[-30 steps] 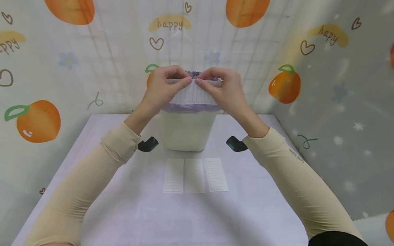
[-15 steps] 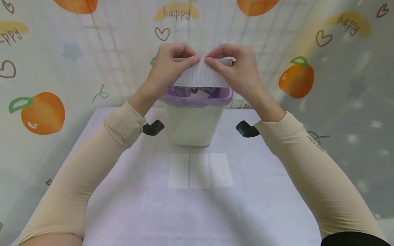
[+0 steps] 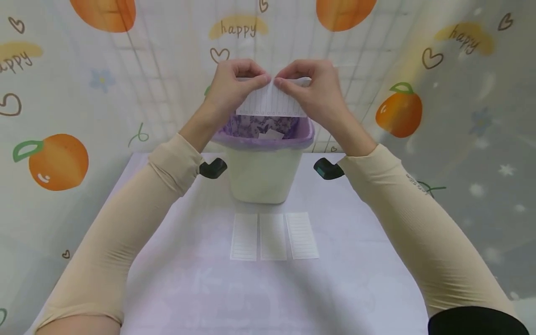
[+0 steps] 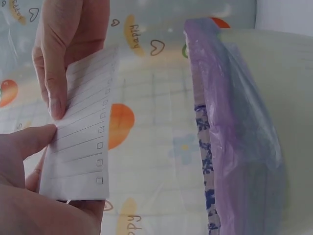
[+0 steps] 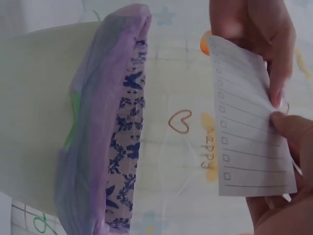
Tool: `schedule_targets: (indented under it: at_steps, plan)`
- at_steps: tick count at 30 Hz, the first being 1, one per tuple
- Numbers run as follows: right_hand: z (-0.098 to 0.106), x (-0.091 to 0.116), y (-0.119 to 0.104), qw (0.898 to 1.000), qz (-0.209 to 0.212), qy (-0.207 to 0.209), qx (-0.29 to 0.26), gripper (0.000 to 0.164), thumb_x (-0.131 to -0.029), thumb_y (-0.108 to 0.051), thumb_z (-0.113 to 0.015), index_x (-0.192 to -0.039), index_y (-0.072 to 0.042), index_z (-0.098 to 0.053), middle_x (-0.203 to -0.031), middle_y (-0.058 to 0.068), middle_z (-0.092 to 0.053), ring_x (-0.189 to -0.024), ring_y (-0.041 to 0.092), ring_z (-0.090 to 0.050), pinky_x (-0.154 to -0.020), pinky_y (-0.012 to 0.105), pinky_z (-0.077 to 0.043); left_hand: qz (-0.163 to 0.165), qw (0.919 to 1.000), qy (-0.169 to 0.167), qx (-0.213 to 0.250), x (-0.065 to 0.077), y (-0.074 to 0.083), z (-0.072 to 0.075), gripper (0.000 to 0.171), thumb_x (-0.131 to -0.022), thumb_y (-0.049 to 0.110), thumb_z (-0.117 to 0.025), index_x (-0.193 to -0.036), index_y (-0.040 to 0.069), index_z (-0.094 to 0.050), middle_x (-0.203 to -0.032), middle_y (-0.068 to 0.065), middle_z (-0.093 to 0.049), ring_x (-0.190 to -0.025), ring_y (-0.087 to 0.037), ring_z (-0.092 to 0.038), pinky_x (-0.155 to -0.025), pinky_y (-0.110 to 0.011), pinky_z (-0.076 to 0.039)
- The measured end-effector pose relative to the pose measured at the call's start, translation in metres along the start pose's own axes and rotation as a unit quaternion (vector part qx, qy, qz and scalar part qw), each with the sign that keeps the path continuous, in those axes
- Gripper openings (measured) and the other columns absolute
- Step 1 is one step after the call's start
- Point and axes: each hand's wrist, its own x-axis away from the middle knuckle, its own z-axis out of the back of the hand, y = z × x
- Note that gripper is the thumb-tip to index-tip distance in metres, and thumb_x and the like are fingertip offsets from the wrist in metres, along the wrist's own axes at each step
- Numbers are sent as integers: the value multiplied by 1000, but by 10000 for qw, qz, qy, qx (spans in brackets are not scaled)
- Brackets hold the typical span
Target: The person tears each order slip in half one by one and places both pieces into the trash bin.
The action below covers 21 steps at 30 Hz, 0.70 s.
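Note:
Both hands pinch the upper long edge of a lined paper slip (image 3: pixel 271 100) with a row of small checkboxes. My left hand (image 3: pixel 231 86) grips it left of the middle, my right hand (image 3: pixel 317 88) right of the middle, thumbs close together. In the left wrist view the paper (image 4: pixel 80 137) looks whole. Below the slip stands a pale bin (image 3: pixel 264 174) with a purple bag (image 3: pixel 268 143) folded over its rim; the slip hangs above its opening, apart from the rim. Inside, a white paper piece (image 3: pixel 271 135) lies against a dark floral pattern.
Three lined slips lie side by side on the table in front of the bin: a left one (image 3: pixel 244 237), a middle one (image 3: pixel 273 237) and a right one (image 3: pixel 302 236). Behind the bin hangs a printed curtain (image 3: pixel 167 93). A black wrist camera (image 3: pixel 328 169) juts from the right cuff.
Both hands have lifted the slip from the level of the bin's rim to above it, uncovering the opening. Over the last half second they have barely moved.

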Motion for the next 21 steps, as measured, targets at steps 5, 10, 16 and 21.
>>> schedule_targets:
  at_steps: [5,10,16,21]
  plan:
    - [-5,-6,9,9994,13,123,-314,18,-96,-26,-80,-104,-10,-83,-97,-3,-78,-100,9,-65,-85,22,-45,17,9998,-23,177,-4,-4,-1,7,-96,11,-77,-90,10,-77,-90,-1,-74,-92,-16,-64,-84,-27,-46]
    - [-10,-10,12,9991,15,177,-392,18,-95,-25,-81,-103,-9,-83,-97,-2,-79,-101,9,-66,-89,22,-44,181,9998,69,-6,-9,-7,0,5,-96,13,-78,-91,11,-78,-94,2,-72,-100,-13,-61,-90,-25,-44]
    - [-13,-10,8,9996,-204,176,-45,22,-96,-31,-80,-105,-11,-82,-104,3,-79,-104,9,-64,-87,22,-46,557,9983,124,143,-11,-11,2,7,-96,14,-77,-90,12,-78,-97,1,-71,-99,-13,-60,-89,-25,-45]
    - [-13,-6,9,9990,-131,298,294,22,-97,-31,-79,-104,-11,-82,-99,2,-78,-100,7,-63,-86,21,-42,619,9962,55,604,-13,-15,-2,9,-95,9,-76,-86,10,-78,-94,0,-74,-99,-14,-61,-90,-23,-47]
